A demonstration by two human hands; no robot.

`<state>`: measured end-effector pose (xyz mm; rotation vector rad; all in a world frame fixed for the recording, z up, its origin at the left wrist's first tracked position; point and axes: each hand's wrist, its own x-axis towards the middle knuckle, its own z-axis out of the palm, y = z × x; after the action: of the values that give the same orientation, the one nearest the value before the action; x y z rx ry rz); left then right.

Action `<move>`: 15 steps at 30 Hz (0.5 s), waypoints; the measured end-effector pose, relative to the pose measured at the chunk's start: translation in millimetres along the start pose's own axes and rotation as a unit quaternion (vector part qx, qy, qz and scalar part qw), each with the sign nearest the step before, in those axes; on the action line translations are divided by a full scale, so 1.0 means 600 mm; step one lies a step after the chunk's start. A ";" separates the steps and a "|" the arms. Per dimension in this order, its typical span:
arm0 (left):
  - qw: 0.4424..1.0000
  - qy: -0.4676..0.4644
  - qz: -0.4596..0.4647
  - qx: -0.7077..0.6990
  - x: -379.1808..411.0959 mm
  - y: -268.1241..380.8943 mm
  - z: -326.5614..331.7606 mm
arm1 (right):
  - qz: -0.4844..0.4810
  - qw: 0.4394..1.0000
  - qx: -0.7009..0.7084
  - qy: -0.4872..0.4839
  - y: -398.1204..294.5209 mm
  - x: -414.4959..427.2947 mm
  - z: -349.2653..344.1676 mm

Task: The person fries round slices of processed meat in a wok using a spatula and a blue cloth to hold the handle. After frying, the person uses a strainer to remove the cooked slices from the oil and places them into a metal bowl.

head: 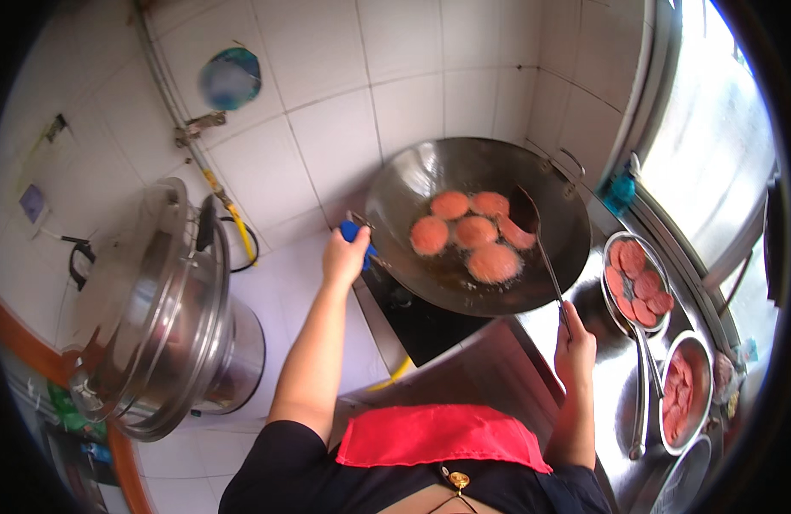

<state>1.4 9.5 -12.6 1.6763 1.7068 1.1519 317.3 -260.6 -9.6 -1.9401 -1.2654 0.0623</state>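
My left hand [345, 256] grips the left handle of a large wok [427, 160] through a folded blue cloth [352, 232]. In my right hand [575, 344] is the long handle of a metal ladle [525, 209], whose bowl dips into the wok at the right of the food. Several round, flat pinkish-red patties [476, 232] lie in bubbling oil at the wok's bottom. The ladle's bowl touches or partly covers the patty [516, 232] furthest right; its contents are hard to see.
Right of the wok, a long-handled strainer [641, 385] holds similar patties [645, 283] over a pot. Nearer stands a metal bowl [707, 360] of reddish food. A large steel steamer pot [196, 340] rises at left. A yellow gas hose [241, 231] runs down the tiled wall.
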 end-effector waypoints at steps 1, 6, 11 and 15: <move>1.000 0.003 -0.006 -0.002 -0.003 0.003 0.000 | 0.016 1.000 -0.008 -0.013 -0.003 -0.001 -0.002; 1.000 -0.003 -0.009 -0.009 -0.004 0.002 -0.001 | -0.041 0.998 -0.042 0.020 -0.005 -0.002 0.013; 0.998 -0.001 -0.026 -0.054 -0.008 0.011 -0.006 | -0.038 0.998 -0.051 0.024 -0.005 -0.002 0.018; 0.997 -0.011 -0.030 -0.073 -0.016 0.019 -0.006 | -0.036 0.996 -0.082 0.013 -0.010 -0.006 0.009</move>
<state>6.1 -1.6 -3.3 1.5338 1.6087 1.1950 308.6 -259.0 -10.8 -2.0237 -1.3590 -0.1066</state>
